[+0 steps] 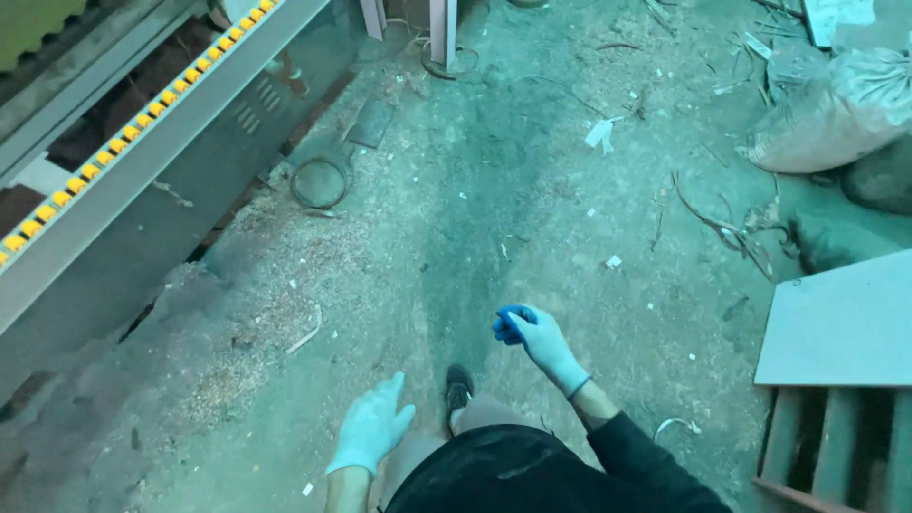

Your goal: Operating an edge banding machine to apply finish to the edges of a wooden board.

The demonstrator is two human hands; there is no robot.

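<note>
I look down at a dusty concrete floor (494,190) while standing on it. My left hand (372,426), in a pale glove, hangs at my side with its fingers loosely apart and nothing in it. My right hand (537,340), gloved too, is raised a little in front of me with its blue-tipped fingers curled in; I cannot tell if anything is in it. One dark shoe (459,388) shows between my hands.
A long grey machine (142,161) with a row of yellow rollers runs along the left. Sawdust (266,323) lies beside it. Flat boards on a pallet (841,328) stand at the right, and a filled sack (836,114) at the back right. Wood scraps and twigs (722,228) litter the floor.
</note>
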